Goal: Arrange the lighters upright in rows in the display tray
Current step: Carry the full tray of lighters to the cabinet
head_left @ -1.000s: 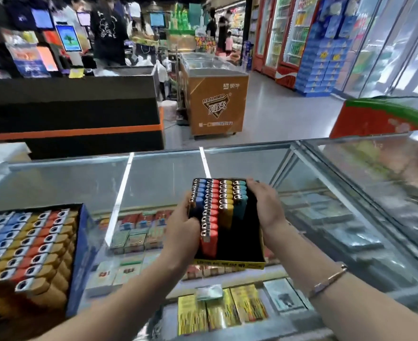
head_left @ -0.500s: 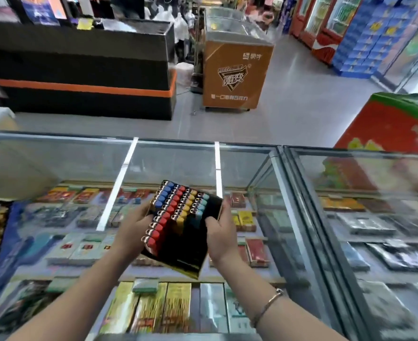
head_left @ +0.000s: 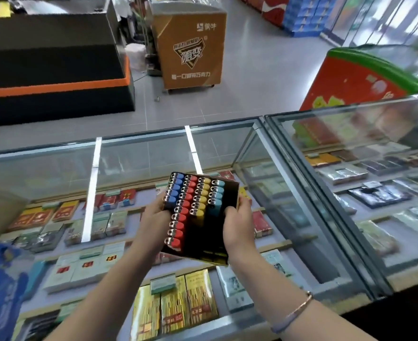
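Right now both hands hold the black display tray (head_left: 211,242) in the air above the glass tabletop (head_left: 271,264), tilted so its far end sits higher. Left hand (head_left: 155,221) grips the tray's left edge, fingers curled around it; right hand (head_left: 238,226) clamps the right edge, its thumb lying over the rim. Inside the tray the lighters (head_left: 190,198) stand in four rows by colour: blue, red, yellow and teal from left to right, the red row the longest. Part of the tray on the right and near side shows bare black. Cigarette packs (head_left: 173,308) lie under the glass below
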### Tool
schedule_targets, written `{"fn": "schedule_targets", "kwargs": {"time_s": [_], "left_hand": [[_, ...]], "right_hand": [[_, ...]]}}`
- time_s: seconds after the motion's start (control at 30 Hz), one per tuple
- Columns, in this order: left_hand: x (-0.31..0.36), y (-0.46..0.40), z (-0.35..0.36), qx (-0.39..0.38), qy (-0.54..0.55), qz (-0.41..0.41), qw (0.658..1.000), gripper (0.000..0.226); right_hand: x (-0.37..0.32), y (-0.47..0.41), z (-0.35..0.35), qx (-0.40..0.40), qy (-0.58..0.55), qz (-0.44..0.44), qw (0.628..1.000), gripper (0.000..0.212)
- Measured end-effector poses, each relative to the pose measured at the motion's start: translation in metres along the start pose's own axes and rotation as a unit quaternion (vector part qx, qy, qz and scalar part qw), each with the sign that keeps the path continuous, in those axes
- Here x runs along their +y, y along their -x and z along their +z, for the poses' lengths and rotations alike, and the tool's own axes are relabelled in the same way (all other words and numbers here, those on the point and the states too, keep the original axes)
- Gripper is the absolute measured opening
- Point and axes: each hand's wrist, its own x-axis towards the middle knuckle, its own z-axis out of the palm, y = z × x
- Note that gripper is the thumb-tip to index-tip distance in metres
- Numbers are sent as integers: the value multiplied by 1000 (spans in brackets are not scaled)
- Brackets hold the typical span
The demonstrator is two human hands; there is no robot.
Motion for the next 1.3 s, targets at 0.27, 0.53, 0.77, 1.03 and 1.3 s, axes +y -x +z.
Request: {"fn": "schedule_targets", "kwargs": {"time_s": [0.27,0.53,0.77,1.03,1.3], "left_hand": [[33,-2,86,-182,88,-31,979,34],[44,48,232,-405,74,-62,909,34],[37,135,372,-504,9,-47,862,45],[23,221,529,-516,-29,-116,849,43],[11,267,654,-603,-89,-104,786,49]], "right_hand": [[-25,16,-101,140,-193,31,971,23],[-1,73,-246,330,-261,64,905,34],[46,142,-386,401,-258,59,877,37],[94,197,-538,408,-235,60,880,69],[125,211,-651,472,-251,79,841,82]]}}
